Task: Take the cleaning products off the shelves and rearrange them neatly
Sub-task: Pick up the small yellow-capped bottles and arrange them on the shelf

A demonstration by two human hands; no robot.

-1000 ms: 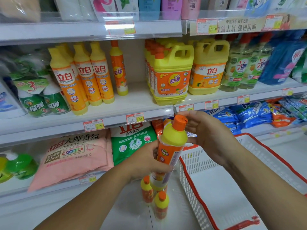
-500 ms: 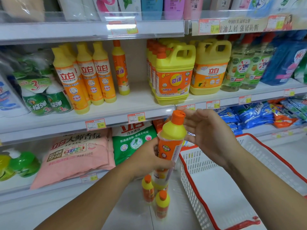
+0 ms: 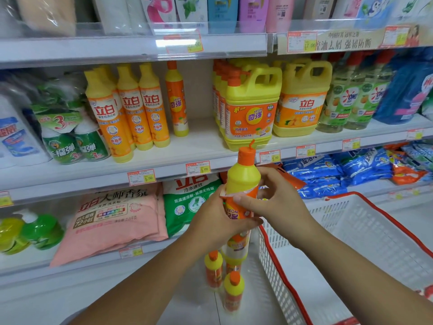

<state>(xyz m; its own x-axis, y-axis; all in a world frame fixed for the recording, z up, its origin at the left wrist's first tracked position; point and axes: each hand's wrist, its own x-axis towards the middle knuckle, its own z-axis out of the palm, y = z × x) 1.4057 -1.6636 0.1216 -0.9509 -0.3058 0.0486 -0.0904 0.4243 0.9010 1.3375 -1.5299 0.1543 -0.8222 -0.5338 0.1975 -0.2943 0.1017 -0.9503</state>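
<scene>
Item: dish-soap bottle (image 3: 242,184), upright at frame centre, clasped by both hands.

Left hand (image 3: 218,221) wraps its label; right hand (image 3: 278,202) closes round its shoulder. Step judged: removal done, restocking pending; next needs the gap at 12 o'clock on the middle shelf (image 3: 199,146). Two sibling bottles (image 3: 222,282) at 6; white basket (image 3: 351,242) at 4.

White shelving (image 3: 199,146) fills the view behind and above the grip, its boards set in tiers and edged with clear strips in which price tags (image 3: 198,168) are held. A banner with printed characters (image 3: 344,42) is fixed to the top edge, up and to the right of the grip. Pale floor (image 3: 192,308) is seen below the grip. Even, bright light is cast throughout.
</scene>
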